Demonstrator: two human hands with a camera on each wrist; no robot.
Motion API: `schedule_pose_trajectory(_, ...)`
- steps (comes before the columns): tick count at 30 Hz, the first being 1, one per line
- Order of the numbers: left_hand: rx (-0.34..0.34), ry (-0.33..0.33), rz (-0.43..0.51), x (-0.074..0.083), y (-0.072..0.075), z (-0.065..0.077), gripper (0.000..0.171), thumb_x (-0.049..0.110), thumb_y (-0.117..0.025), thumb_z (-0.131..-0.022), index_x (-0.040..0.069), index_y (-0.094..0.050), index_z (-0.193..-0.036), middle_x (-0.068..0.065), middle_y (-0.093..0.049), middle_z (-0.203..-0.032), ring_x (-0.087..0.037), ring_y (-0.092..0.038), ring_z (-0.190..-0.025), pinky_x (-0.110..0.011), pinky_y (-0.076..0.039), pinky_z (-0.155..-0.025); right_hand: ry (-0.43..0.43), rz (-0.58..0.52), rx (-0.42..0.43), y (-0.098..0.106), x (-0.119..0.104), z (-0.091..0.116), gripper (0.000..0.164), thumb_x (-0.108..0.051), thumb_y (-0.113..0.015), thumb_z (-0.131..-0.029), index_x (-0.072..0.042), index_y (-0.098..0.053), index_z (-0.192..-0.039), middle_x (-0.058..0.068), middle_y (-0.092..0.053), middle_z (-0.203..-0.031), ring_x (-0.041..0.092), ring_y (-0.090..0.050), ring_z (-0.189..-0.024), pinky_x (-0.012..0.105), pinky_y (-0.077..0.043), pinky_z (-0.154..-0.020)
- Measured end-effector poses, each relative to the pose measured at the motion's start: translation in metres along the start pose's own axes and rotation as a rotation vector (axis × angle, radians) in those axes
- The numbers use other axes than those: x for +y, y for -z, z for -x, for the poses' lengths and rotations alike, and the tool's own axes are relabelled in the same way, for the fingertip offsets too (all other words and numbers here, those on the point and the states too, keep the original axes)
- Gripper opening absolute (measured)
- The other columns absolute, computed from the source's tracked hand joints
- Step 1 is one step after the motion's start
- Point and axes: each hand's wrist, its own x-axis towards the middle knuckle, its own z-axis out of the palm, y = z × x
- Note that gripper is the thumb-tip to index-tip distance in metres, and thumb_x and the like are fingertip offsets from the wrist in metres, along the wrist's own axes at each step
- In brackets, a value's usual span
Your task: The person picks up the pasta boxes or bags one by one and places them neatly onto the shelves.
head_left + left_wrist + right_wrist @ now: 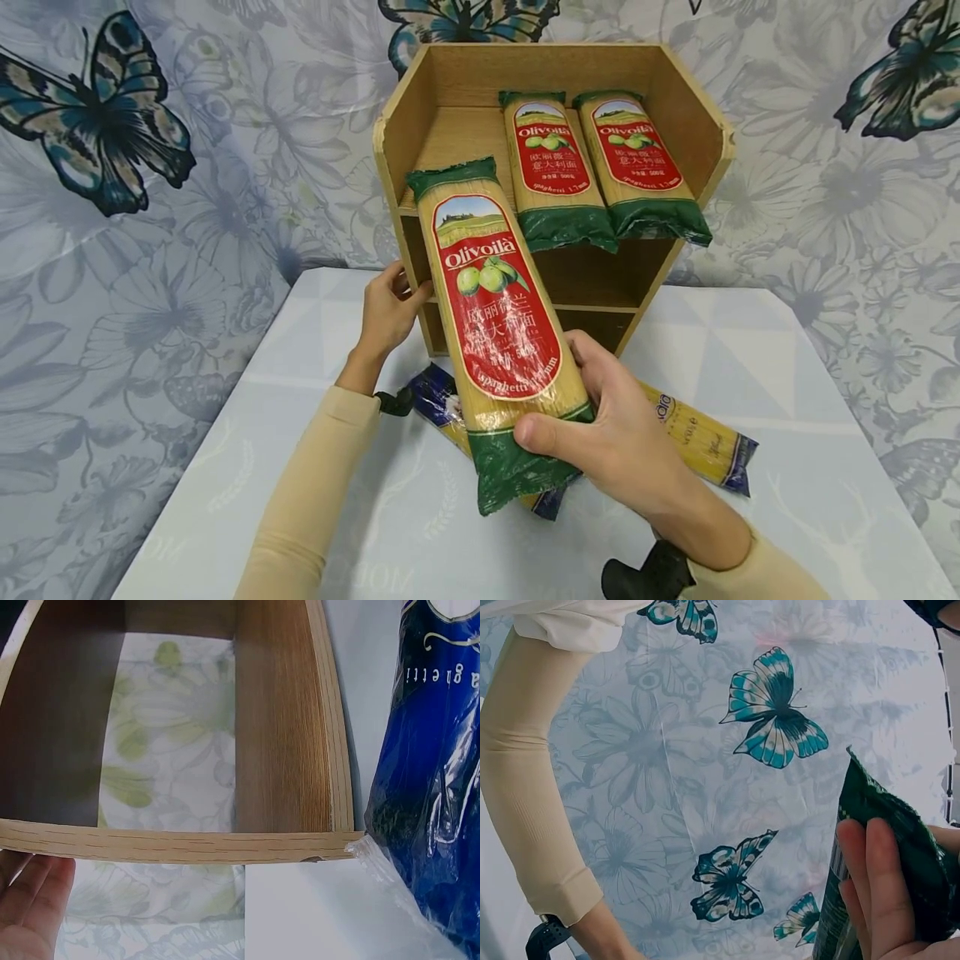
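Note:
My right hand grips the lower end of a spaghetti pack with a red label and green ends. The pack is held tilted in front of a small wooden shelf, its far end at the left of the top tier. At the shelf's left side my left hand holds the side panel. The left wrist view shows those fingers against the panel's edge. Two like packs, one in the middle and one at the right, lie side by side on the top tier. In the right wrist view, fingers wrap the green end.
Blue-and-yellow spaghetti packs lie on the white table before the shelf; one end shows at the left, another pack at the right. The held pack partly hides them. Behind hangs a butterfly-print cloth.

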Motion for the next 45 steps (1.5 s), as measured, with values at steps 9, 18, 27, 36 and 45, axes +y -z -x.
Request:
schedule_pose_trajectory(9,-0.001,-0.009,0.005,-0.001,0.0,0.0,0.041,0.005,-0.071,-0.095,-0.002,-0.061,-0.134,-0.022,-0.069,-0.122,-0.033,-0.068,-0.114,-0.043,-0.056,-0.093,-0.036,-0.053,0.021,-0.007,-0.004,-0.017,0.064,-0.023,-0.078,-0.092,-0.005,-0.04,-0.14,0.018,-0.067,-0.12,0.037,-0.071,-0.099,0.046,-0.06,-0.085)
schedule_pose_trajectory(18,0.0,0.0,-0.006,0.0,0.0,-0.001,0.04,0.005,-0.071,-0.095,-0.003,-0.061,-0.133,-0.022,-0.069,-0.122,-0.032,-0.068,-0.115,-0.039,-0.056,-0.093,-0.034,-0.024,0.044,-0.009,-0.006,-0.036,0.065,-0.034,-0.078,-0.092,-0.004,-0.043,-0.138,0.016,-0.069,-0.118,0.034,-0.071,-0.101,0.044,-0.06,-0.087)
schedule_pose_trajectory(27,-0.002,0.005,0.001,0.0,-0.001,-0.001,0.04,0.004,-0.07,-0.095,-0.003,-0.061,-0.134,-0.023,-0.068,-0.123,-0.034,-0.067,-0.115,-0.041,-0.056,-0.093,-0.05,-0.019,0.091,-0.012,-0.011,-0.047,0.055,-0.017,-0.074,-0.095,-0.007,-0.043,-0.139,0.013,-0.068,-0.12,0.031,-0.071,-0.103,0.042,-0.059,-0.088)
schedule_pose_trajectory(36,-0.007,0.011,-0.031,0.045,0.001,0.011,0.039,-0.003,-0.066,-0.095,-0.011,-0.058,-0.132,-0.03,-0.066,-0.122,-0.04,-0.066,-0.114,-0.045,-0.056,-0.093,-0.06,-0.005,0.115,-0.013,-0.016,-0.057,0.053,-0.015,-0.073,-0.096,-0.005,-0.044,-0.139,0.013,-0.067,-0.121,0.03,-0.07,-0.104,0.039,-0.058,-0.09)
schedule_pose_trajectory(45,0.002,0.007,-0.045,0.046,0.001,0.012,0.04,-0.002,-0.067,-0.095,-0.01,-0.059,-0.134,-0.03,-0.067,-0.121,-0.04,-0.067,-0.113,-0.047,-0.055,-0.095,-0.013,-0.102,0.019,-0.005,-0.015,-0.066,0.061,-0.006,-0.074,-0.093,-0.001,-0.039,-0.143,0.019,-0.058,-0.131,0.034,-0.065,-0.115,0.04,-0.057,-0.093)
